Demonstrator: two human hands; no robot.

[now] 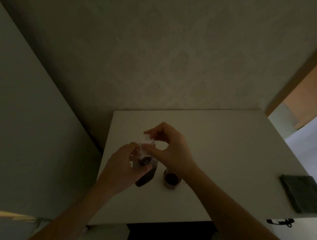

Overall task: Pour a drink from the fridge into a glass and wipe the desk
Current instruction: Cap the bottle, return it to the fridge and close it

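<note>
The bottle point(146, 170) of dark drink stands upright on the white bench point(216, 139), gripped around its body by the left hand point(123, 166). Its cap point(147, 141) is pinched between the right hand's point(168, 147) fingers point(150, 132). The body is best held steady while the cap is turned. The filled glass point(172, 177) stands just beside; a dark cloth point(301, 192) lies well apart.

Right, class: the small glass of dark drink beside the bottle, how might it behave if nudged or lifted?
The glass looks short and squat, so it would probably slide on the smooth white desk rather than tip. It holds dark liquid, so a sharp nudge could slop some out. Being glass, it is likely rigid, breakable, perhaps slippery.
</note>
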